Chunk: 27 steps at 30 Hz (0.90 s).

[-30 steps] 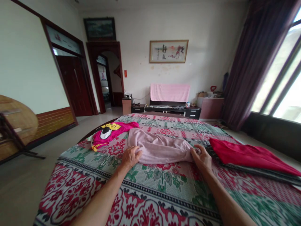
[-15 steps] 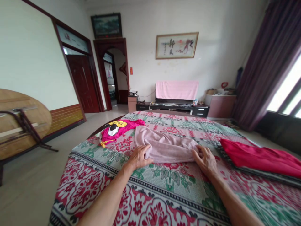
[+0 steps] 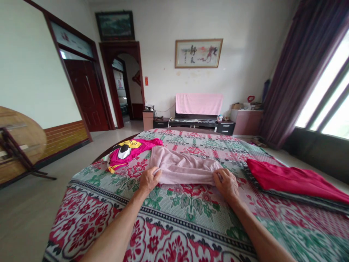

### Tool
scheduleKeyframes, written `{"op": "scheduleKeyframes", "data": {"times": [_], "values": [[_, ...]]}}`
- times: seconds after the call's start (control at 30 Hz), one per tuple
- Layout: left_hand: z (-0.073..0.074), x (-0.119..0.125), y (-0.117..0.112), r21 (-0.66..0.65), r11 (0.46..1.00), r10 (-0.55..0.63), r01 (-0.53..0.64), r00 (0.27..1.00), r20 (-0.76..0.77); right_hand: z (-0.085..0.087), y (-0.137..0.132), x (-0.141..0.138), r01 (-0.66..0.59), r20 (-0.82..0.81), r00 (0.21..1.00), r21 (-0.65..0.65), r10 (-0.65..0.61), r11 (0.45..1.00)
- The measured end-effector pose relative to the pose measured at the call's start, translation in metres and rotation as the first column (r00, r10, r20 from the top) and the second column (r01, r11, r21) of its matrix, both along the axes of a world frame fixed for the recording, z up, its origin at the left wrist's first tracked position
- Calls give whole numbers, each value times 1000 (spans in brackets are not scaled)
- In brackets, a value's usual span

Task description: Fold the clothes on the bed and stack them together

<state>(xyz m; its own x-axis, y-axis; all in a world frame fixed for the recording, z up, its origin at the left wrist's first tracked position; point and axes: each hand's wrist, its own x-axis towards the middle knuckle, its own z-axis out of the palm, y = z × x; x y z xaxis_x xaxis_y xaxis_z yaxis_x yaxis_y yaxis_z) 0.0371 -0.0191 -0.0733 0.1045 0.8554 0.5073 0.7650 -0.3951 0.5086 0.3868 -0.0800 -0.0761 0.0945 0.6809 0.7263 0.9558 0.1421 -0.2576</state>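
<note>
A pale pink cloth is lying loosely folded on the desk, stretching between the two hands on top of a flowered cover. The left hand is pinching its near left edge, the grip closed, with thumb and fingers pressing the fabric together. The right hand is holding the right end, its fingers curling in, that grip closed on the fabric too.

A bright pink garment with a yellow and white print is resting just beyond, at the cloth's far left. To the right, a red cloth is lying flat on dark folded fabric, apart from the right hand.

Beyond the desk, a low black cabinet is standing against the wall, its right-hand drawers sitting shut and hiding their contents. A pink cover is draping over a dark screen above it. Beside this, a side cabinet is carrying a brown box among small items; what the box is holding is too small to tell.
</note>
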Motion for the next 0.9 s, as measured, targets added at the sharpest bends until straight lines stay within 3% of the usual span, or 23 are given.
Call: {"op": "scheduleKeyframes", "data": {"times": [0.13, 0.23, 0.37, 0.4, 0.47, 0.57, 0.67, 0.77, 0.9], "values": [[6, -10, 10, 79, 997, 25, -24, 1000, -12, -4, 1, 2, 14, -3, 1000, -25, -14, 1000], [17, -38, 25, 185, 956, 241, -229, 969, -46, -6, 2, 6, 21, -13, 1000, -67, -22, 998], [28, -97, 39, 119, 758, 649, -642, 760, -38, -5, 5, 8, 7, -2, 1000, -99, -7, 995], [29, -110, 41, 71, 715, 699, -696, 714, -33, -5, 6, 9, 5, 0, 1000, -104, -5, 995], [25, -130, 45, -1, 679, 733, -734, 679, -47, -4, 8, 9, 0, 2, 1000, -112, 0, 994], [17, -146, 53, -25, 725, 682, -688, 722, -114, -3, 10, 9, -10, 6, 1000, -122, 11, 992], [13, -144, 61, -10, 766, 632, -643, 756, -170, -1, 10, 9, -18, 8, 1000, -130, 20, 991], [14, -127, 64, 74, 825, 563, -560, 804, -191, 1, 9, 9, -28, 1, 1000, -136, 28, 990], [12, -88, 61, 147, 942, 329, -301, 914, -237, 0, 11, 11, -47, -20, 999, -142, 45, 989]]}}
